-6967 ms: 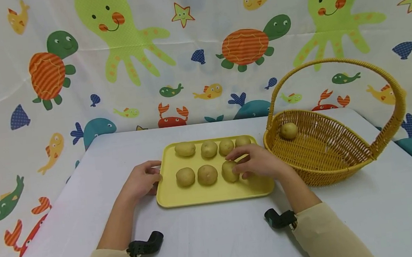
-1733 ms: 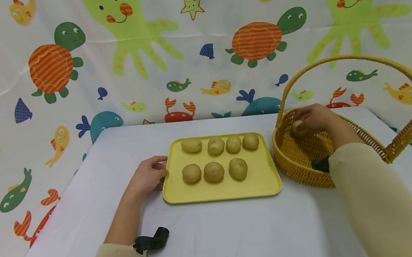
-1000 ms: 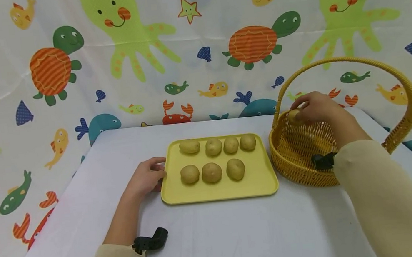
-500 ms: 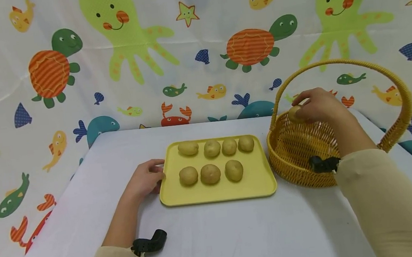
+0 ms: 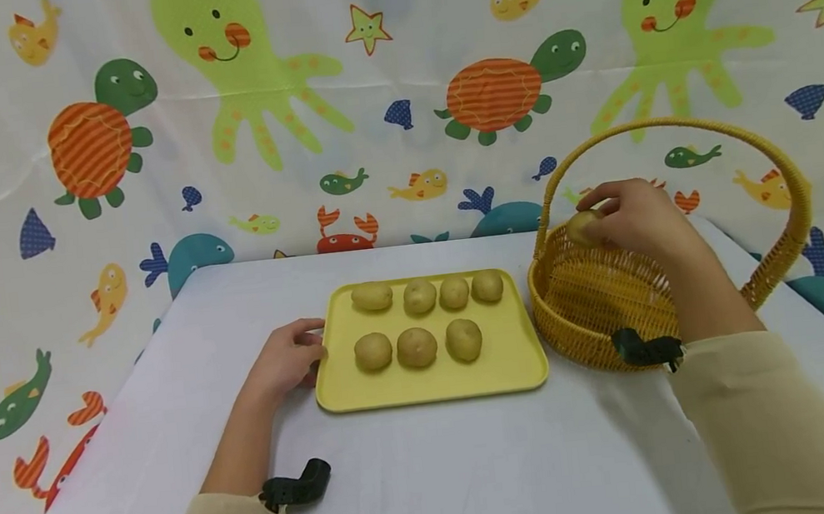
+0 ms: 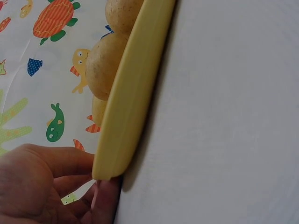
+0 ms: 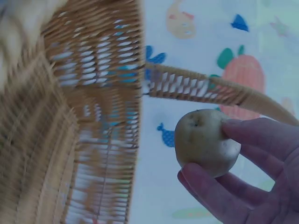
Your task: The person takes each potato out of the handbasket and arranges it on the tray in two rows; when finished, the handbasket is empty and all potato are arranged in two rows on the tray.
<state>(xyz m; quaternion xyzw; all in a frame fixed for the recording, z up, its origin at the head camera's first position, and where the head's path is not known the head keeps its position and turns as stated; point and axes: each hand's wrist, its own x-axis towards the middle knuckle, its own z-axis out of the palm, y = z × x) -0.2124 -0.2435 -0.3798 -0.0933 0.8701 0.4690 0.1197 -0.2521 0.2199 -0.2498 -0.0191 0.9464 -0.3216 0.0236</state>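
Observation:
In the head view my right hand point(image 5: 634, 217) pinches a round potato point(image 5: 585, 228) between thumb and fingertips, up at the back left rim of the wicker basket point(image 5: 571, 332). The right wrist view shows this potato point(image 7: 205, 142) beside the basket's wall point(image 7: 107, 112), against the patterned cloth. On the left, my left hand point(image 5: 290, 358) holds the left edge of the yellow tray point(image 5: 396, 388). In the left wrist view its thumb meets the rim and its other fingers lie low at the tray corner point(image 6: 110, 163). Several potatoes point(image 5: 416, 347) rest on the tray in two rows.
The basket stands right of the tray, its tall handle point(image 5: 771, 160) arching over it. A white cloth point(image 5: 464, 469) covers the table. Behind hangs a curtain point(image 5: 392, 66) printed with sea animals. Black wrist cameras point(image 5: 296, 487) sit at both cuffs.
Earlier the right hand was at a potato on the tray; then it reached into the basket, took the potato lying there and raised it to rim height. The left hand has stayed at the tray.

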